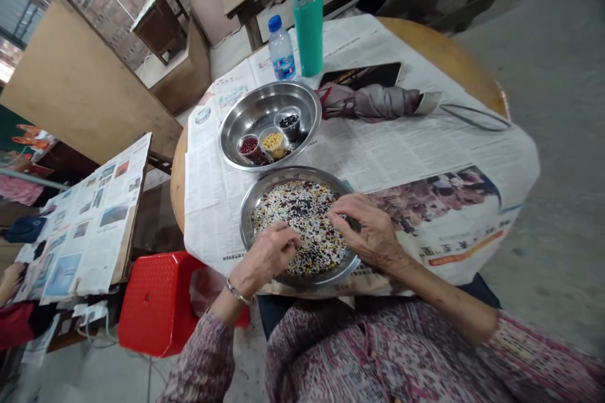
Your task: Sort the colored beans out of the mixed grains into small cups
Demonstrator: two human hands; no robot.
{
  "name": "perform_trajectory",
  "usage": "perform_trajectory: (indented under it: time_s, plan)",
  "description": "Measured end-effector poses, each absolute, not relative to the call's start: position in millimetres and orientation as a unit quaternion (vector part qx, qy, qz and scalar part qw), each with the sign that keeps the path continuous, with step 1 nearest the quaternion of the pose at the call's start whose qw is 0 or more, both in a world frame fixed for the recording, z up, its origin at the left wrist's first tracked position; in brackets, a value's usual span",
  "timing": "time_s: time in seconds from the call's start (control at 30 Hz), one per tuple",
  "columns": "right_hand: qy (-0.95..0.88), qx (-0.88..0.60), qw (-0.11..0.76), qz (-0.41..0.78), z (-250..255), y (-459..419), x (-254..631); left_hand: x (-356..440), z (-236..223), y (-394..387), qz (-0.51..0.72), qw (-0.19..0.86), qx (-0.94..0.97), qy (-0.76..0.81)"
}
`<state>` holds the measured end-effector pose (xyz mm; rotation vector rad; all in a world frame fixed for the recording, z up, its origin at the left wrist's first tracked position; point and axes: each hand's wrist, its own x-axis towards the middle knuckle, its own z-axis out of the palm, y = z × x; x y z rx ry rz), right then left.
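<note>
A round steel tray (246,227) lies near the table's front edge, spread with mixed beans and grains (302,208), white, dark red, yellow and black. Over its near left part is my left hand (267,255), fingers curled in and pressed together, a bracelet at the wrist. My right hand (366,230) reaches in over the right rim, thumb and forefinger pinched. Whatever either hand may hold is too small to see. Behind the tray stands a steel basin (236,116) with three plastic cups: red beans (250,146), yellow beans (273,143) and black beans (289,126).
Newspaper (350,157) covers the round table. A water bottle (282,53), a teal flask (308,25), a dark flat tablet-like object (362,75) and a folded grey umbrella (373,102) lie or stand at the back. A red stool (155,302) is at the left.
</note>
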<state>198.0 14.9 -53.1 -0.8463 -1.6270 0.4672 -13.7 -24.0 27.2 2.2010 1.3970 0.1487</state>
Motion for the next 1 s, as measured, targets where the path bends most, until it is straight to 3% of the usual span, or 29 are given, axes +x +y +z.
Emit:
perform_trajectory:
  time_s: [0.23,0.33,0.63,0.8,1.0]
  plan:
    - [-0.705,-0.378,0.564,0.203,-57,13,200,16,15,-40,0.003,0.274,0.863,0.424]
    - [-0.708,-0.379,0.563,0.195,-56,13,200,27,4,-26,-0.006,0.211,0.861,0.463]
    - [-0.707,-0.373,0.569,0.195,-54,13,200,0,8,6,0.123,0.079,0.761,0.632]
    - [-0.708,-0.375,0.566,0.194,-55,13,200,-12,11,3,0.062,0.134,0.801,0.58]
    - [-0.71,-0.376,0.563,0.195,-56,12,200,-3,3,15,0.103,0.183,0.761,0.614]
